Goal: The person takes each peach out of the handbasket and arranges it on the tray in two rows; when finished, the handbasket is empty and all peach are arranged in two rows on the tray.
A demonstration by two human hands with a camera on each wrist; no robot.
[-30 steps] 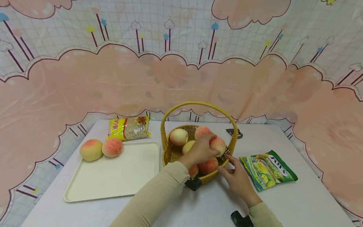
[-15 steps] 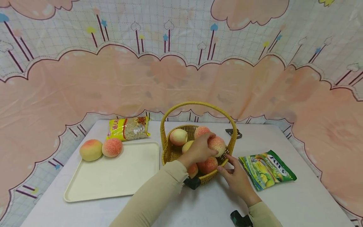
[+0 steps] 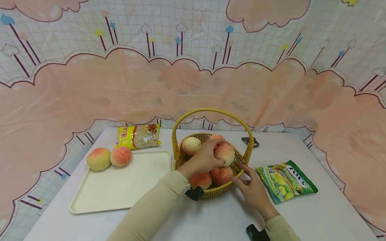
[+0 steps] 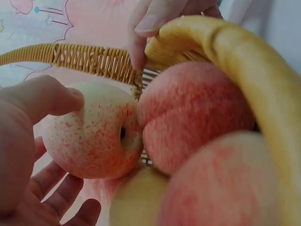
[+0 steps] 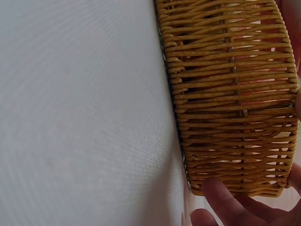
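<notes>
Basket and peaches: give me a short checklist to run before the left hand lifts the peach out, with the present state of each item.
1. Left hand grips the speckled peach, thumb and fingers round it: ok.
2. Right hand touches the basket wall, fingers at its near side: ok.
3. Gripped peach clear of its neighbours: not ok, it touches the red peach beside it.
4. Basket handle above leaves room to lift past it: cannot tell.
5. Tray has bare surface beside the two peaches at its far left corner: ok.
6. Basket base flat on the table: ok.
</notes>
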